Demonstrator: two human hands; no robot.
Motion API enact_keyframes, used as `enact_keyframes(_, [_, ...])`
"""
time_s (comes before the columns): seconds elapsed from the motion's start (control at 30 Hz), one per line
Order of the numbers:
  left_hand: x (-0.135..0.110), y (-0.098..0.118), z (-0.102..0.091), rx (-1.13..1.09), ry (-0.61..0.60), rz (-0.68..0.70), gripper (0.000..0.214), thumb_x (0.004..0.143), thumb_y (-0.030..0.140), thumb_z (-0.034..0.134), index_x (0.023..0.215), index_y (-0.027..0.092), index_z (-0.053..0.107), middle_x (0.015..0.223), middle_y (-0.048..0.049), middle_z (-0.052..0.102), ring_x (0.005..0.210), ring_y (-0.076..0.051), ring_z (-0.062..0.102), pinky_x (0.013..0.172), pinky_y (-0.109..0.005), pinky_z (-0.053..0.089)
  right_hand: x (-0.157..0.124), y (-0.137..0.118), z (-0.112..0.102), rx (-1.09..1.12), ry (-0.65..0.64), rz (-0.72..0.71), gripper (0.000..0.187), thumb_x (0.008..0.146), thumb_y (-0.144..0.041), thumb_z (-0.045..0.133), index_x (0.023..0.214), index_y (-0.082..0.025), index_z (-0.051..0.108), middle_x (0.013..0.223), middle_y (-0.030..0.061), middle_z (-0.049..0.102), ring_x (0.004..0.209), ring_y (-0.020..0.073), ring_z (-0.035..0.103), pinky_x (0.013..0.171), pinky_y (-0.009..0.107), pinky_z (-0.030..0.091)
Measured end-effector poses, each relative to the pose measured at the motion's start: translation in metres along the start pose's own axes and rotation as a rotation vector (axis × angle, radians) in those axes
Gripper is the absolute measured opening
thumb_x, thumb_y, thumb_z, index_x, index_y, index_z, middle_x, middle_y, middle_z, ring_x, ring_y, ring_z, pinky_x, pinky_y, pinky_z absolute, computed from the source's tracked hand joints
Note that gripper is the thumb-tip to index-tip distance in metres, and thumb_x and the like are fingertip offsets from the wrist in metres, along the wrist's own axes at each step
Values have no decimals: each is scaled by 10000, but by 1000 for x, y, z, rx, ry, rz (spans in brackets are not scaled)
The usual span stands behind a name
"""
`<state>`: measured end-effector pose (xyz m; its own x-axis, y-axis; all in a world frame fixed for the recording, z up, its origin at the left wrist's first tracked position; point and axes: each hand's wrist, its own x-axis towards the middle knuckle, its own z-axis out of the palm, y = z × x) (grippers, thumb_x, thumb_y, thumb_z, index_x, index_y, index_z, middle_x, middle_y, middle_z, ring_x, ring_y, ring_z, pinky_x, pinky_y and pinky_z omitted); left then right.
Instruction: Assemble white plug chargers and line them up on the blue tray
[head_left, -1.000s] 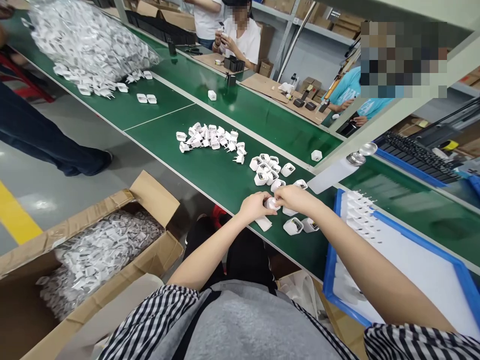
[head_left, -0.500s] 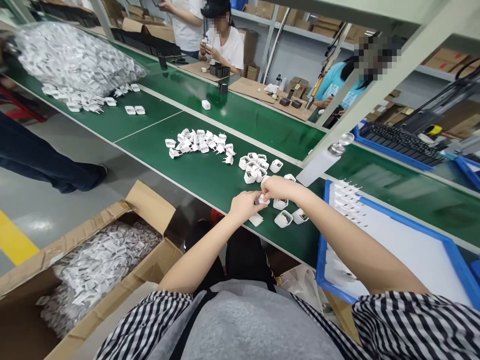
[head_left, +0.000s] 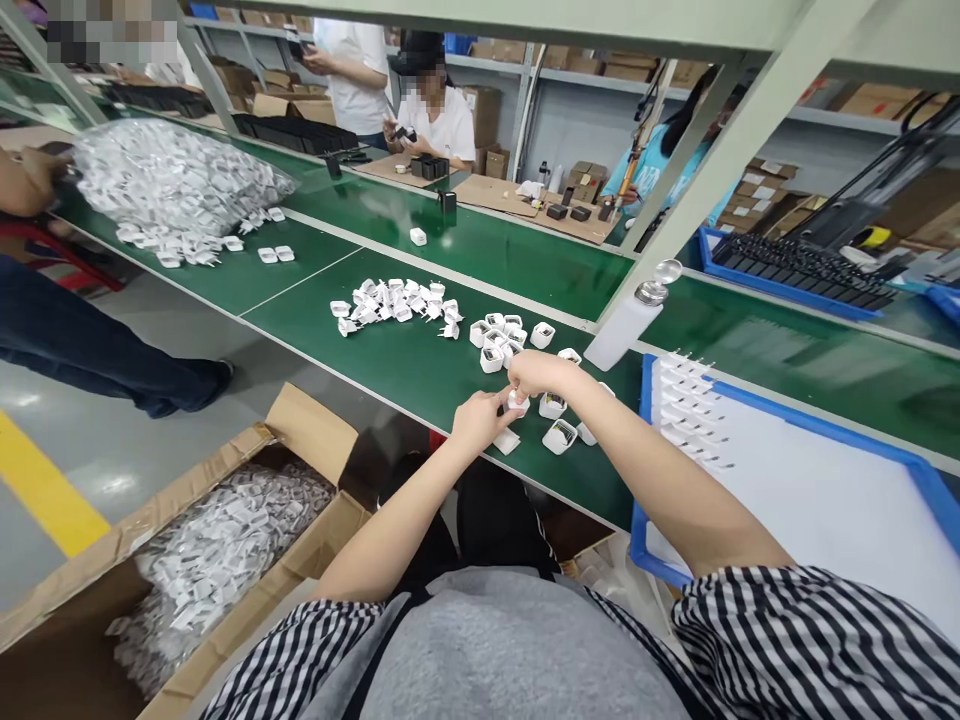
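Observation:
A small white charger housing (head_left: 517,402) is between my two hands, low over the green bench. My left hand (head_left: 478,422) grips its near side with thumb and fingers. From above, my right hand (head_left: 537,373) has its fingers bent down onto the same piece and partly hides it. Close by on the right stand open white housings (head_left: 559,436) with parts visible inside. More such housings (head_left: 492,358) cluster just beyond my hands. A flat white piece (head_left: 507,441) lies right below my left fingers.
White plug pieces with pins (head_left: 397,302) are heaped farther left. A white pump bottle (head_left: 626,325) stands by the post. At right is a blue-rimmed tray (head_left: 641,540) with rows of plug pieces. An open carton (head_left: 315,425) sits at lower left. Co-workers sit across the bench.
My view has shifted slightly, so the bench scene sits differently. Both hands stay together on the white housing, with little movement. A co-worker's hand shows at the left edge.

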<state>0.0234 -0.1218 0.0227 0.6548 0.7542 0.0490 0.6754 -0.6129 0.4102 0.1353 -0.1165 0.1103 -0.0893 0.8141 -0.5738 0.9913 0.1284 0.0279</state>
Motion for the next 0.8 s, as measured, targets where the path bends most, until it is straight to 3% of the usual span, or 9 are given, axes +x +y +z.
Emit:
enact_keyframes(0.2, [1, 1, -1, 29, 84, 85, 361, 734, 391, 439, 1031, 204, 522, 920, -59, 603, 879, -201, 503, 662, -262, 384, -10, -3, -1, -2, 52, -18, 99, 634, -153, 550, 706, -101, 594, 558, 26, 583, 544, 133, 524, 529, 231, 372])
enact_keyframes(0.33, [4, 7, -11, 33, 135, 148, 311, 722, 359, 469, 958, 182, 564, 894, -78, 616, 896, -216, 498, 727, -298, 367, -34, -1, 2, -8, 254, -31, 107, 682, -150, 490, 732, -130, 582, 689, 9, 590, 654, 119, 507, 584, 208, 348])
enact_keyframes(0.43, [3, 26, -23, 21, 248, 242, 310, 709, 378, 486, 912, 166, 583, 879, -86, 622, 890, -223, 494, 768, -323, 344, -66, 6, 3, 20, 372, -35, 158, 702, -184, 455, 822, -148, 551, 761, 3, 579, 678, 113, 490, 553, 185, 323])
enact_keyframes(0.53, [-2, 61, -38, -85, 428, 394, 327, 687, 413, 507, 877, 163, 598, 820, -70, 638, 824, -196, 514, 777, -311, 344, -116, 19, 7, 123, 518, 3, 143, 703, -209, 454, 819, -159, 522, 750, 6, 574, 649, 113, 487, 523, 185, 309])
enact_keyframes(0.67, [-11, 106, -47, -235, 437, 606, 256, 714, 398, 481, 834, 213, 611, 853, -19, 647, 814, -159, 522, 789, -295, 350, -194, 47, 41, 295, 697, 272, 81, 707, -229, 464, 767, -185, 498, 709, 3, 573, 622, 127, 498, 544, 205, 321])
enact_keyframes(0.73, [-13, 113, -43, -260, 389, 656, 228, 714, 380, 486, 811, 220, 617, 870, -8, 646, 828, -155, 526, 795, -298, 352, -224, 61, 71, 400, 736, 483, 58, 705, -222, 459, 749, -196, 486, 695, -1, 574, 611, 131, 507, 548, 213, 336])
enact_keyframes(0.8, [-10, 108, -36, -278, 355, 629, 200, 716, 350, 486, 771, 217, 625, 848, -6, 652, 820, -153, 538, 791, -299, 364, -239, 72, 104, 489, 697, 655, 32, 692, -212, 462, 717, -201, 479, 687, 4, 576, 623, 145, 517, 560, 228, 356])
